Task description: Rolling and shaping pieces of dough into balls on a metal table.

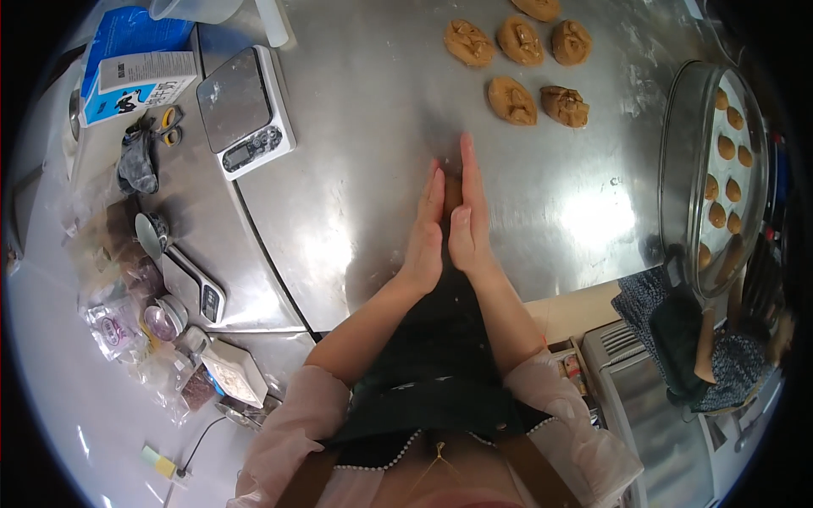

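Note:
Between my two upright palms, over the steel table, sits a piece of brown dough (453,196), mostly hidden by the hands. My left hand (428,234) presses on it from the left with fingers stretched out and together. From the other side my right hand (468,216) does the same, its thumb bent in over the near part. Farther off, to the right of the hands, several flattened brown dough pieces (512,102) with rough, lumpy tops lie on the table.
A white kitchen scale (275,140) stands left; a smaller scale (190,279), milk carton (140,85), scissors (169,127) and bags (114,326) lie farther left. On the right, a round-ended tray (718,241) holds several dough balls. Another person (677,339) works beside it.

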Motion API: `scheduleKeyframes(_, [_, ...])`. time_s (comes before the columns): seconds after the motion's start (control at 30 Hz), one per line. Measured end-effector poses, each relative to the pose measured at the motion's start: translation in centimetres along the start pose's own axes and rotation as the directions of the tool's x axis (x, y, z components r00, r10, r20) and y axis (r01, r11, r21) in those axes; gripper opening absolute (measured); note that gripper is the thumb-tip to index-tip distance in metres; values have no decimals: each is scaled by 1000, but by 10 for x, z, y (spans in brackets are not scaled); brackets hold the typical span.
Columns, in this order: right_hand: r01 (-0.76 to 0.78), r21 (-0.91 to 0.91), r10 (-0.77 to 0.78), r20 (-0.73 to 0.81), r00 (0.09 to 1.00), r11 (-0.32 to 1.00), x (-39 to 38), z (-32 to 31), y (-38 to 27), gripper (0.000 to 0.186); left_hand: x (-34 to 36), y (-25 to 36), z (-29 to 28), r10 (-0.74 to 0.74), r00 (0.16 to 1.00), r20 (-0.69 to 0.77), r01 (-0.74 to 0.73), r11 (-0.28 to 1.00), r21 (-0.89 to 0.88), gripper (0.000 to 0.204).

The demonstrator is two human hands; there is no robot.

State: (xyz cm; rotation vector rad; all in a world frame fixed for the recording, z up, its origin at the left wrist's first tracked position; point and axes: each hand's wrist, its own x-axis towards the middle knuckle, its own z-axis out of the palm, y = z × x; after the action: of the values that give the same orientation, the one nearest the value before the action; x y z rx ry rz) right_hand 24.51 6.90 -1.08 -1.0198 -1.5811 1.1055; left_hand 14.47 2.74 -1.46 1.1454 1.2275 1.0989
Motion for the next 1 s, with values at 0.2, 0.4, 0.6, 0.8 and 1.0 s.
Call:
scheduleKeyframes(0.2, [-16,88,25,-99,995,996,-23,3,5,78,32,32,-5,-160,972,173,163,987,-2,82])
scheduleKeyframes(0.4, [-97,177,112,-74,991,979,-15,-10,6,75,18,18,-4,-82,996,-22,82,996,-24,57])
scheduleKeyframes(0.6, [-140,180,151,-50,987,974,9,-7,-20,83,14,9,2,102,994,37,-106,987,120,62])
scheduleKeyframes(0.8, [-120,129,135,-108,985,984,-26,0,-7,81,34,27,-5,-42,999,2,42,999,33,71])
scheduleKeyframes(1.0, [-137,204,155,-77,985,969,-8,-13,-1,81,5,24,7,-122,992,19,123,991,-45,79])
